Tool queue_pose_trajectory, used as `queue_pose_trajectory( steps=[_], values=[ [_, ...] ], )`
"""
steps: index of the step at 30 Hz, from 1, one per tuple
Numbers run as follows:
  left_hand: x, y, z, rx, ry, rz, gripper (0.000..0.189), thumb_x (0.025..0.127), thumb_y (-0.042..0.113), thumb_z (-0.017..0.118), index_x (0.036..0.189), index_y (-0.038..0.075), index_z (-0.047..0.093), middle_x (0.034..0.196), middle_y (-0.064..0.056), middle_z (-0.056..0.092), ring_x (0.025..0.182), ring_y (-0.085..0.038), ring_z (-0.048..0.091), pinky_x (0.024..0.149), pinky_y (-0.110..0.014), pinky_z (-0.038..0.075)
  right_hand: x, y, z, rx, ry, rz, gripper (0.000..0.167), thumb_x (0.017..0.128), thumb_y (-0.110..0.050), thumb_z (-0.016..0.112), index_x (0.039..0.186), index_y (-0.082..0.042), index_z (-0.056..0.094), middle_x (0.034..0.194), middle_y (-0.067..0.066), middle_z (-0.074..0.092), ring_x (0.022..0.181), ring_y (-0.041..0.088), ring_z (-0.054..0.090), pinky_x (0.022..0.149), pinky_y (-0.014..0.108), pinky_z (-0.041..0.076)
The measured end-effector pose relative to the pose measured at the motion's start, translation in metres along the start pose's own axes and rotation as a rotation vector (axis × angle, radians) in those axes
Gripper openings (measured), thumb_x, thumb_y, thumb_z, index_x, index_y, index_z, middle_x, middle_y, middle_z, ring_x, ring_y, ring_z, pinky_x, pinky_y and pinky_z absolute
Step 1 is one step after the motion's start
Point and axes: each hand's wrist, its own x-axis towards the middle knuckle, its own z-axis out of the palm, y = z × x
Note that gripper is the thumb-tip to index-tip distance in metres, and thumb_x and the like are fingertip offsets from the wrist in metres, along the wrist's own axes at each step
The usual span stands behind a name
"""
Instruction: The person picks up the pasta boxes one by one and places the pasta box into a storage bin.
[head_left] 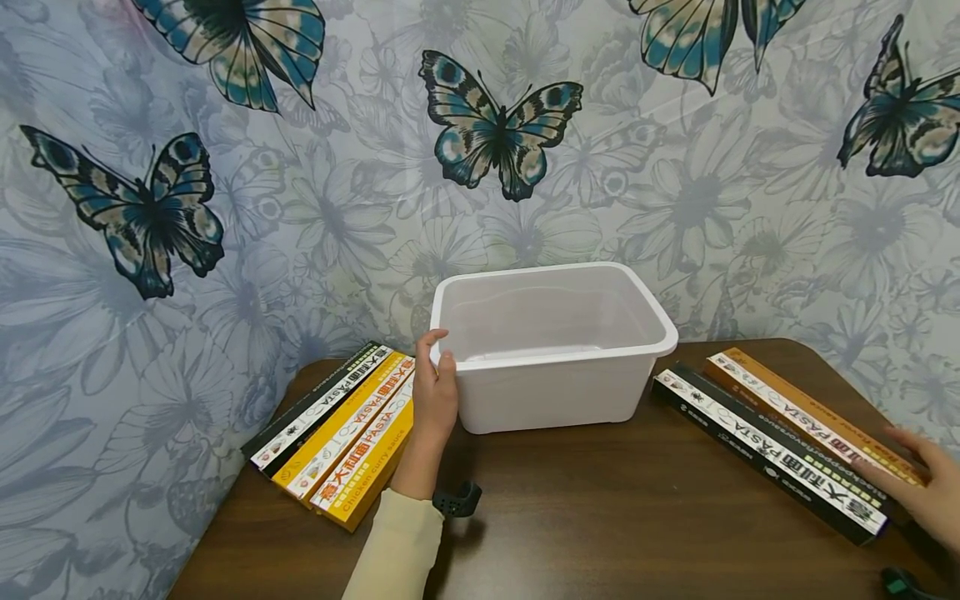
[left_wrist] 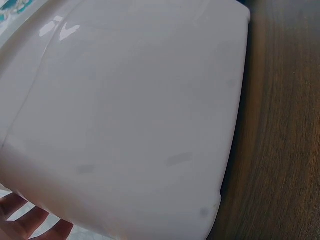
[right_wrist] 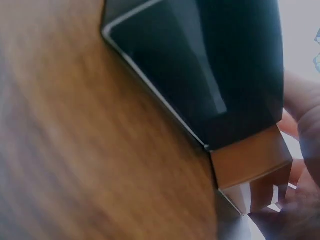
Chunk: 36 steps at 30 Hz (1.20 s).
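Two places of touch: left hand (head_left: 435,400) on the tub (head_left: 555,396), right hand (head_left: 933,492) at the brown box (head_left: 813,412).
Taking the tub as our dial's centre, we see it upright on the table (head_left: 585,517), near the butterfly backdrop (head_left: 675,200) at twelve o'clock. We hold its corner at eight o'clock with the left hand, thumb by the near corner, fingers along the end wall. Further out at eight, three boxes (head_left: 341,429) lie side by side, one black and two yellow. Toward four o'clock lie the brown box and a black box (head_left: 780,462), also side by side. Our right hand reaches over their near ends, thumb toward the black box, other fingers at the brown box's far side; we cannot tell whether they grip or merely rest.
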Motion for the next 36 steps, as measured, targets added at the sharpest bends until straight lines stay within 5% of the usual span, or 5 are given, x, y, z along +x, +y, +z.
queue_pose_trajectory(
  steps=[2, 6, 17, 28, 36],
  values=[
    [0.001, 0.0, 0.0, -0.007, 0.0, -0.001, 0.043, 0.097, 0.038, 0.039, 0.136, 0.021, 0.046, 0.146, -0.013, 0.05, 0.126, -0.033, 0.052, 0.106, -0.057, 0.039, 0.001, 0.0, -0.001, 0.002, 0.015, -0.016, 0.081, 0.095, -0.025, 0.066, 0.149, 0.016, 0.022, 0.138, 0.051, 0.032, 0.094, 0.024, 0.063, 0.072, 0.034, 0.049],
    [0.001, 0.0, 0.0, -0.013, -0.001, -0.006, 0.042, 0.098, 0.037, 0.038, 0.136, 0.021, 0.046, 0.147, -0.012, 0.049, 0.128, -0.032, 0.051, 0.108, -0.056, 0.038, 0.001, 0.0, -0.001, 0.039, 0.055, -0.054, 0.076, 0.092, -0.018, 0.07, 0.145, 0.019, 0.03, 0.113, 0.051, 0.047, 0.067, -0.022, 0.034, 0.05, 0.013, 0.036],
    [0.002, -0.003, -0.001, -0.02, 0.001, 0.001, 0.042, 0.098, 0.036, 0.039, 0.136, 0.021, 0.046, 0.148, -0.012, 0.048, 0.13, -0.036, 0.05, 0.108, -0.056, 0.038, 0.003, 0.004, -0.002, 0.01, 0.028, -0.024, 0.076, 0.091, -0.023, 0.071, 0.141, 0.021, 0.033, 0.12, 0.051, 0.043, 0.072, -0.026, 0.025, 0.053, 0.011, 0.031],
    [0.001, 0.0, -0.001, -0.025, -0.004, 0.0, 0.042, 0.098, 0.038, 0.039, 0.137, 0.021, 0.046, 0.147, -0.013, 0.049, 0.128, -0.032, 0.051, 0.107, -0.056, 0.038, 0.003, 0.013, -0.004, -0.101, 0.086, -0.223, 0.072, 0.076, -0.015, 0.085, 0.125, 0.022, 0.046, 0.103, 0.049, 0.052, 0.076, -0.023, 0.027, 0.057, 0.016, 0.026],
    [0.001, 0.0, -0.001, -0.031, -0.022, -0.005, 0.041, 0.098, 0.035, 0.039, 0.137, 0.023, 0.045, 0.151, -0.009, 0.046, 0.135, -0.03, 0.047, 0.112, -0.057, 0.034, -0.004, 0.015, 0.0, -0.009, 0.047, -0.085, 0.077, 0.089, -0.013, 0.073, 0.151, 0.008, 0.032, 0.118, 0.046, 0.043, 0.078, 0.0, 0.046, 0.057, 0.019, 0.031]
  ],
)
